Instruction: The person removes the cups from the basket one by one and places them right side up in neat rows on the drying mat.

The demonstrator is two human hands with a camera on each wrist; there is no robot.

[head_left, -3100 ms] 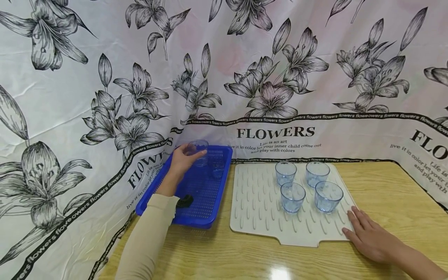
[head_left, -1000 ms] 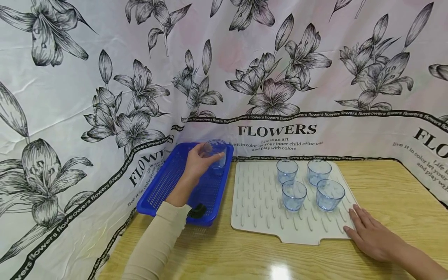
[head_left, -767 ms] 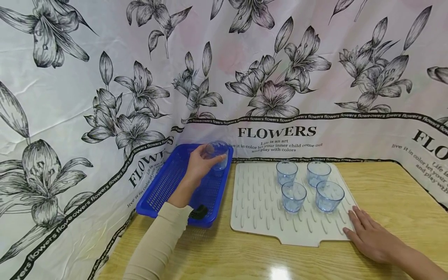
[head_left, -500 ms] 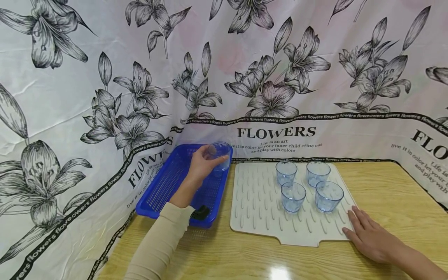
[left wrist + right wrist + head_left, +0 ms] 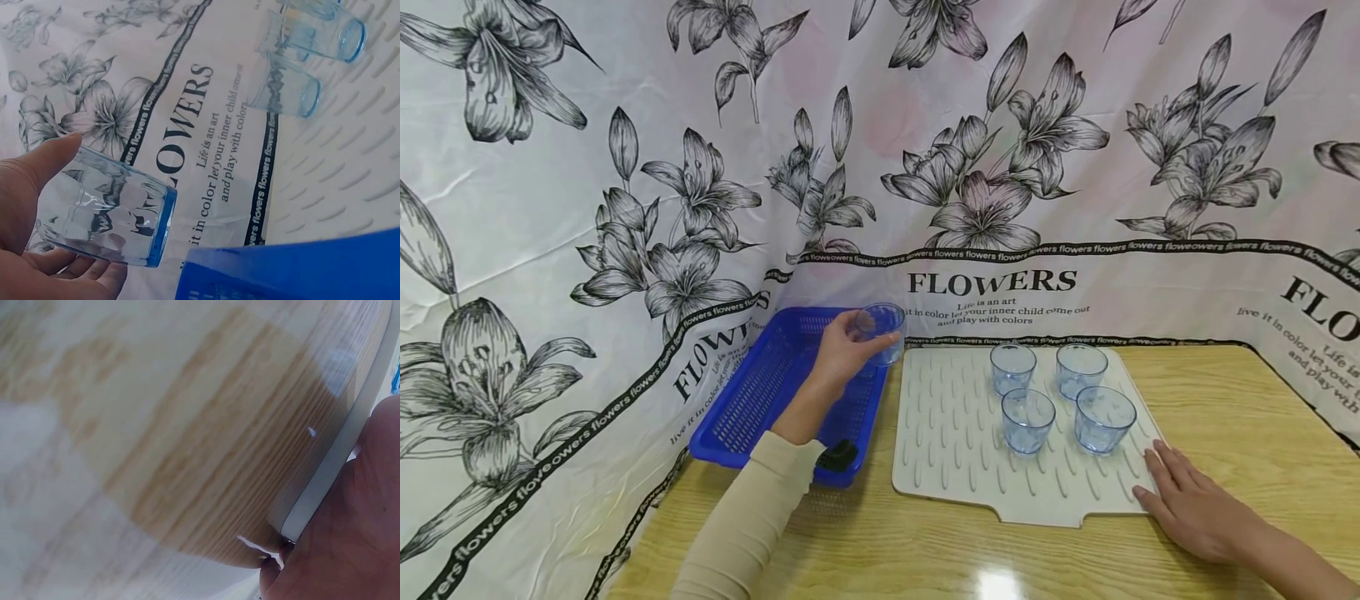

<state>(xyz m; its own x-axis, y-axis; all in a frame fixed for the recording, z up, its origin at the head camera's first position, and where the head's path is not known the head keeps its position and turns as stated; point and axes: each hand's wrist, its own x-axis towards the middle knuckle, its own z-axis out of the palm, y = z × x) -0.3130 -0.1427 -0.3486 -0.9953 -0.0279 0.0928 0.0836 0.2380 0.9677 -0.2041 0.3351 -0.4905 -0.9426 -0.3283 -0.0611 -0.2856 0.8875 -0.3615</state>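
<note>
A clear blue drinking glass (image 5: 886, 333) is in my left hand (image 5: 837, 357), gripped between thumb and fingers at the right back rim of the blue basket (image 5: 718, 450). In the left wrist view the same glass (image 5: 109, 209) lies on its side across the picture, with the thumb above and the curled fingers below. Several matching glasses (image 5: 1028, 421) stand upright on the right half of a white ridged draining mat (image 5: 943, 433). My right hand (image 5: 1206, 504) lies with straight fingers at the mat's right edge; the right wrist view shows this hand (image 5: 350, 531) against that edge.
The basket stands left of the mat, with a narrow strip of wooden table (image 5: 868, 517) between them. A flower-printed cloth (image 5: 820, 208) hangs behind and to the left. A black object (image 5: 838, 454) sits by the left cuff.
My left hand has carried the glass from over the basket's back middle rightward to its right rim. The black object moved with the left arm. The right hand and standing glasses stay put.
</note>
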